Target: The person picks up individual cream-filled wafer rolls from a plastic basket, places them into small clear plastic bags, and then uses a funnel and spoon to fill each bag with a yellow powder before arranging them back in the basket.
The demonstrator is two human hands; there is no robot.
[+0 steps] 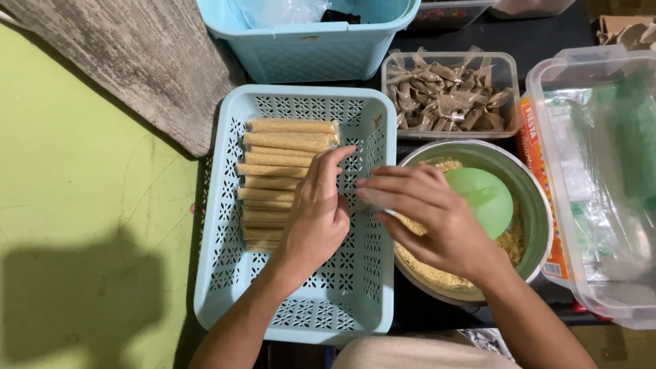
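left hand over rolls, blue tray

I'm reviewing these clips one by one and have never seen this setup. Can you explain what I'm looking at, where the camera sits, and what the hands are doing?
There is no machine here: a person works with bare hands, filmed by one camera worn on the head, looking down. The left hand rests over a row of long tan filled packets lying in a pale blue perforated tray. The right hand hovers at the edge of a metal bowl of yellowish crumbs with a green scoop in it. Whether the fingers pinch anything is hard to tell. Behind sit a clear tub of twisted packets and a blue basket.
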